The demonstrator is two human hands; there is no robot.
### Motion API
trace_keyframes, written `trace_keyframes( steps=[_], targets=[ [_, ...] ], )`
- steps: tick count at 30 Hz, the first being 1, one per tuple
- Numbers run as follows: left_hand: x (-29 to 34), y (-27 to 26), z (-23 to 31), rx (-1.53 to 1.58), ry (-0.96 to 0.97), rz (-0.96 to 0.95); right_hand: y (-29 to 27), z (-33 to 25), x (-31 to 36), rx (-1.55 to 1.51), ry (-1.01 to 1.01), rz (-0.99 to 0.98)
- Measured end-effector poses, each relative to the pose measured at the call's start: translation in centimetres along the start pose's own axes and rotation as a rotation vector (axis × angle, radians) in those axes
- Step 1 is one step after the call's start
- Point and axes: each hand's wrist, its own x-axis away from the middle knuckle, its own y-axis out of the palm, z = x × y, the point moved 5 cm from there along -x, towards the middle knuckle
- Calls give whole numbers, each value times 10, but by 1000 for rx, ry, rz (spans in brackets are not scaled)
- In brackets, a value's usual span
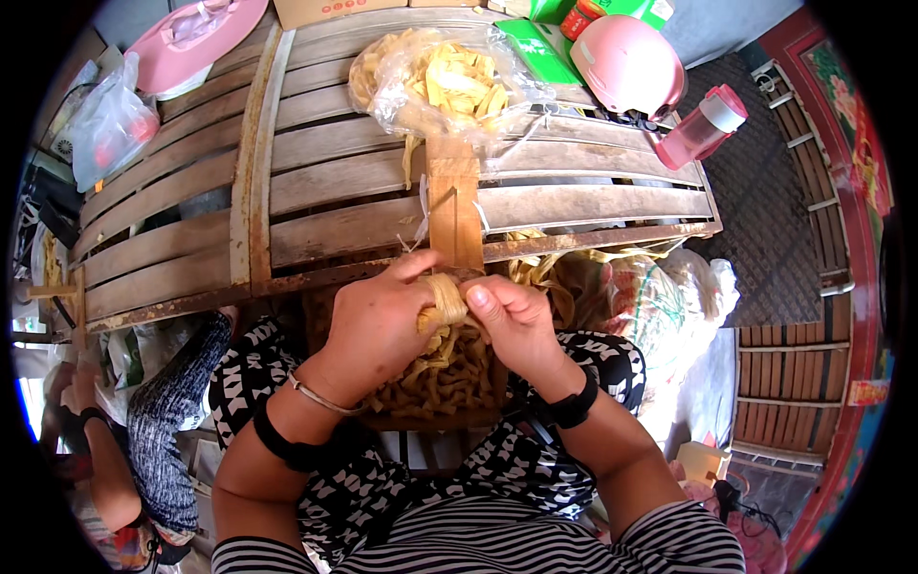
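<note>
Between my hands is a pale yellow plaited strip (446,298), made of flat, fibrous, straw-like strands. My left hand (378,311) is closed around its left side, with the index finger reaching over the top. From the right, my right hand (516,320) pinches the strand edge between thumb and fingers. Just beyond my hands, a narrow wooden board (455,206) projects over the table edge towards me. A heap of crinkled yellow braid (430,387) lies below my hands, over my lap. The fingertips under the strip are partly hidden.
On the slatted table (335,187) sits a plastic bag of yellow strips (449,81). A pink helmet (626,62) and pink bottle (703,124) stand at right. A pink hat (196,33) and plastic bag (113,129) lie left. Another person's arm (110,469) shows lower left.
</note>
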Motion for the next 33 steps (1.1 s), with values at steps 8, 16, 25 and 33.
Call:
trace_keyframes(
  steps=[8, 16, 25, 33],
  targets=[
    [2, 6, 5, 120, 151, -74, 8, 9, 1, 464, 34, -164],
    [-5, -29, -15, 843, -152, 80, 19, 8, 23, -560, 632, -446],
    [4, 14, -3, 1284, -671, -339, 19, 17, 14, -513, 691, -250],
    [5, 9, -18, 1216, -606, -87, 7, 15, 16, -564, 549, -204]
  ],
)
